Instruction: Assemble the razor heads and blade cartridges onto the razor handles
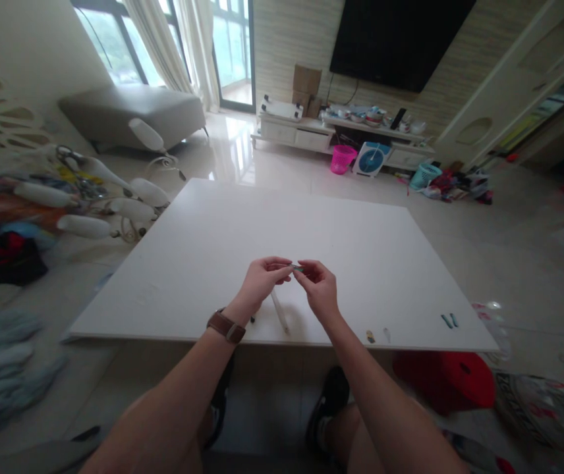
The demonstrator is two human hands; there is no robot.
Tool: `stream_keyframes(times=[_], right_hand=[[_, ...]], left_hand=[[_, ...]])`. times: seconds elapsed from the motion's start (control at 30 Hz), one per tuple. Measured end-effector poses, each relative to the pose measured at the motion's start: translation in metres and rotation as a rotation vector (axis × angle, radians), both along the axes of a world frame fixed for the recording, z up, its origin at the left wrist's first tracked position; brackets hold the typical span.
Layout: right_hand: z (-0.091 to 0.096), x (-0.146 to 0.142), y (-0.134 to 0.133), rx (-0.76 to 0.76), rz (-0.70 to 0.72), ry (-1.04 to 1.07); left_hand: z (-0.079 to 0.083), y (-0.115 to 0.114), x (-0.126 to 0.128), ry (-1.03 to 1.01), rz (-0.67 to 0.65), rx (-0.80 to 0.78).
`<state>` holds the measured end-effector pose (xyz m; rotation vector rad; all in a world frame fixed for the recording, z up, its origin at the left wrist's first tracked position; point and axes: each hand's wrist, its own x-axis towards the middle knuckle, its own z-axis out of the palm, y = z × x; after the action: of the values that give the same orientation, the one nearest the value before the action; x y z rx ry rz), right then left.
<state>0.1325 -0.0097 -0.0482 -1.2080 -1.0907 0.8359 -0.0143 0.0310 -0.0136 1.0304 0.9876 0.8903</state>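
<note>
Person's L hand [262,282] and R hand [319,284] meet over a white table [311,227], both w/ thumb and fingers pinched on a small green item [298,268]. The item sits btwn the two sets of fingertips, raised above the tabletop at approx. mid-width, closer to the near edge than the far; fingers hide much of it, and its exact form is too small to tell. A brown-strapped watch [226,326] circles the L wrist.

Below the hands, a slim white stick [281,314] lies on the table, pointing twd the near edge; a small black piece [253,319], partly hidden, is just beside the L wrist. To the R, nr the same edge, are a small yellow-and-dark piece [370,336] and, next to it, a pale, see-through one [387,334]. Two dk green strips [450,320] lie side by side nr the table's R corner, well apart from the hands.

Bkgd: a wall-mounted TV [398,39], a low white cabinet [292,135], a pink basket [342,159] and a blue-and-white fan [371,158]. A red stool-like object [464,382] stands on the floor, lower R.
</note>
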Motion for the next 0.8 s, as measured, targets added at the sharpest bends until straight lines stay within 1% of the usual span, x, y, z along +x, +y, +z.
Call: stream_keyframes(times=[0.2,0.37,0.5,0.63,0.8], right_hand=[[0.007,0.007,-0.008,0.031,-0.023,-0.215],[0.014,0.009,-0.010,0.036,-0.052,-0.320],[0.014,0.011,-0.011,0.043,-0.041,-0.340],[0.011,0.014,-0.012,-0.002,0.004,-0.337],[0.005,0.009,-0.011,-0.056,0.004,-0.260]], left_hand=[[-0.003,-0.002,0.007,0.009,-0.033,0.007],[-0.005,-0.003,0.012,-0.035,0.008,0.028],[-0.009,-0.003,0.016,-0.037,0.011,0.020],[-0.012,-0.003,0.014,-0.019,-0.022,0.029],[-0.008,-0.002,0.010,-0.024,-0.036,0.046]])
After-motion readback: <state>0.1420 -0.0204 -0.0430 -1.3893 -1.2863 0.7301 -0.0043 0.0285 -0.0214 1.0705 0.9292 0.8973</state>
